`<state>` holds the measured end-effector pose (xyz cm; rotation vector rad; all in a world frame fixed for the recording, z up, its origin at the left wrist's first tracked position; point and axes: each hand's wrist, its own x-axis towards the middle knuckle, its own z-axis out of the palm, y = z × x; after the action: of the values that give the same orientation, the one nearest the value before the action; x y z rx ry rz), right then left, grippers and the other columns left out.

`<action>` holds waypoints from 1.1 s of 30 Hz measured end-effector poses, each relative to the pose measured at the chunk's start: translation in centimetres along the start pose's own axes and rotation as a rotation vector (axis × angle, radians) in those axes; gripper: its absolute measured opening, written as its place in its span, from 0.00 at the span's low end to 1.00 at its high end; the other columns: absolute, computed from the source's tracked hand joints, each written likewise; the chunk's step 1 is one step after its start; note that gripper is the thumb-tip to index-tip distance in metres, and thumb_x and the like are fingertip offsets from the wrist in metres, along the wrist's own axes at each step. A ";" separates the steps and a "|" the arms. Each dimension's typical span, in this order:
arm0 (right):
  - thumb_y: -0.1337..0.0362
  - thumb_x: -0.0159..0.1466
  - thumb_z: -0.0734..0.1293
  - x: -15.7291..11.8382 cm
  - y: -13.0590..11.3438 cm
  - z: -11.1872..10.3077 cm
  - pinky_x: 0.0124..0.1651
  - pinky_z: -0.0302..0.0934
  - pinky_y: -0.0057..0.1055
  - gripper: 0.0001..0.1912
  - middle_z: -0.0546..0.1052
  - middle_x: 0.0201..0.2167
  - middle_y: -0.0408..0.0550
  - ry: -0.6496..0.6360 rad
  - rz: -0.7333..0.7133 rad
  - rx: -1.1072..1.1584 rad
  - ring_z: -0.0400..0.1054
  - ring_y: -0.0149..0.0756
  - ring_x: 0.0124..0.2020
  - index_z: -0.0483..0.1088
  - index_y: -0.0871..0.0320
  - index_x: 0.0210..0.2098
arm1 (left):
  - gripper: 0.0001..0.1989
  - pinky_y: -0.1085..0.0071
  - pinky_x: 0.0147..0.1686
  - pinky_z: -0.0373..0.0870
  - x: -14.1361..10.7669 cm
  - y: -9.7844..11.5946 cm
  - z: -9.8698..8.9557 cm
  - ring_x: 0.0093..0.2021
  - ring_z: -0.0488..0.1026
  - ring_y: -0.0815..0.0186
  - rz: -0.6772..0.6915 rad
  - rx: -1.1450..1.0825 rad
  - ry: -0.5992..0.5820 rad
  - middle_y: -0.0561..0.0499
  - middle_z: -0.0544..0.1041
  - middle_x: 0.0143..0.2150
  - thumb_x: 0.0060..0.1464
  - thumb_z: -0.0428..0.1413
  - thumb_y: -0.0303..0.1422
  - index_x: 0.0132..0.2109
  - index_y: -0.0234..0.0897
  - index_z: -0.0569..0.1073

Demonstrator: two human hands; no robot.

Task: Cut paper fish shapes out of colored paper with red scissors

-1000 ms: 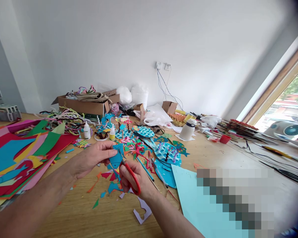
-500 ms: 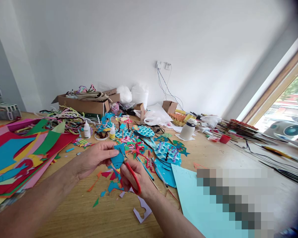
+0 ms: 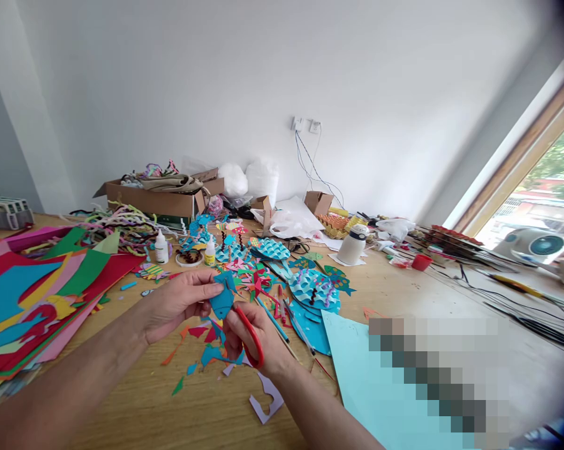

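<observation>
Between finger and thumb, my left hand (image 3: pixel 181 303) pinches a small blue fish-shaped piece (image 3: pixel 222 297) with lines drawn on it. My right hand (image 3: pixel 254 331) is closed around red-handled scissors (image 3: pixel 250 334) just right of the piece; their blades are mostly hidden by the fingers and the piece. Below both hands lie blue, red and green scraps (image 3: pixel 210 356) and a lilac offcut (image 3: pixel 267 400). Behind them are cut red and pink shapes (image 3: pixel 254 279) and a blue wavy paper craft (image 3: pixel 312 289).
Coloured sheets (image 3: pixel 42 294) are stacked at the left. Glue bottles (image 3: pixel 161 248) stand near a cardboard box (image 3: pixel 157 201). A white bottle (image 3: pixel 352 245) stands right of centre, and a light blue sheet (image 3: pixel 371 381) lies at front right.
The view has shifted slightly, moving the table items a little left. Both hands keep nearly the same pose, and a narrow strip at the blue piece's right edge looks less raised.
</observation>
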<state>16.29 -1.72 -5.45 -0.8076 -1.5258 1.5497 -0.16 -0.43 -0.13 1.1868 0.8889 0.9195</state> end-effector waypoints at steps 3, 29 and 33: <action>0.37 0.50 0.66 0.1 -0.1 0.1 0.17 0.53 0.22 0.28 0.64 0.13 0.37 0.044 0.002 -0.061 0.59 0.25 0.13 0.61 0.58 0.21 | 0.15 0.79 0.23 0.60 0.0 -0.1 0.1 0.22 0.62 0.76 0.019 0.020 0.030 0.57 0.72 0.23 0.39 0.67 0.41 0.29 0.35 0.75; 0.44 0.55 0.67 0.2 0.5 0.1 0.18 0.54 0.22 0.24 0.63 0.13 0.37 0.016 -0.066 -0.001 0.59 0.26 0.14 0.61 0.58 0.21 | 0.14 0.78 0.24 0.61 -0.1 -0.9 1.5 0.24 0.65 0.74 0.070 -0.058 0.091 0.57 0.74 0.24 0.41 0.66 0.38 0.32 0.36 0.72; 0.43 0.54 0.66 0.0 0.5 0.2 0.17 0.52 0.22 0.24 0.62 0.13 0.36 0.035 -0.052 0.021 0.58 0.25 0.14 0.61 0.58 0.22 | 0.14 0.78 0.25 0.62 -0.2 -0.7 1.5 0.25 0.66 0.73 0.054 -0.045 0.089 0.56 0.75 0.25 0.42 0.65 0.38 0.34 0.36 0.73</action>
<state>16.02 -1.79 -5.89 -0.7734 -1.4920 1.5041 1.27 -1.20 -0.53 1.1426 0.9064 1.0375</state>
